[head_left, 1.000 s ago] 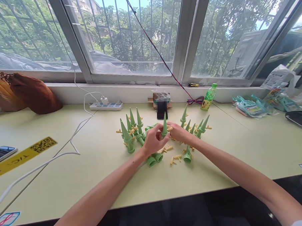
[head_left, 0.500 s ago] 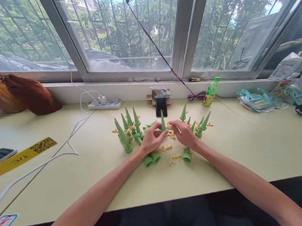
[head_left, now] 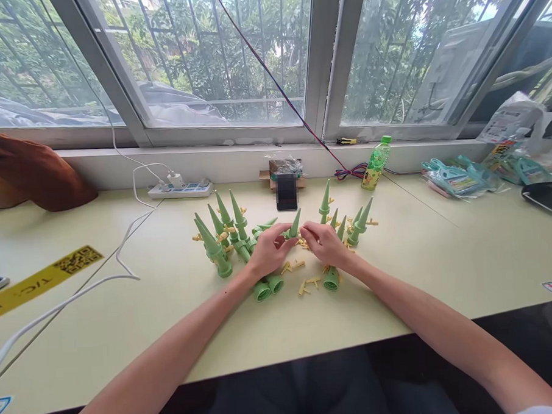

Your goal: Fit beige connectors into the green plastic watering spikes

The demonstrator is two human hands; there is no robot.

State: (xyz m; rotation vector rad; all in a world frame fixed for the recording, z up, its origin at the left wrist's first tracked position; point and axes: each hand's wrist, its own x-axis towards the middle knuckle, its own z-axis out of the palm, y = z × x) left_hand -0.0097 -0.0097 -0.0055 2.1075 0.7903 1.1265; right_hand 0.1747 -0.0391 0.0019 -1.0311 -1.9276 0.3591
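Note:
My left hand (head_left: 267,251) is closed around a green plastic watering spike (head_left: 295,222), its tip up and leaning slightly right. Just to the right, my right hand (head_left: 326,244) has its fingers pinched together close to that spike; whatever is between them is hidden. Small yellow T-shaped valves (head_left: 298,264) lie loose below and between the hands. Several green spikes with yellow valves (head_left: 210,246) stand to the left, and another group of spikes (head_left: 360,225) is on the right. Threaded open ends of lying spikes (head_left: 276,284) face me beside my left wrist.
Behind the hands, a phone (head_left: 286,193) leans on a small cardboard box. A green-capped bottle (head_left: 376,163), a power strip (head_left: 197,189) and bagged teal items (head_left: 457,177) line the window side. A white cable (head_left: 128,224) crosses the table at left.
The spike in my left hand has tipped from upright to leaning right. My right fingers have drawn closer together. The whole view has shifted slightly, moving everything left in the picture.

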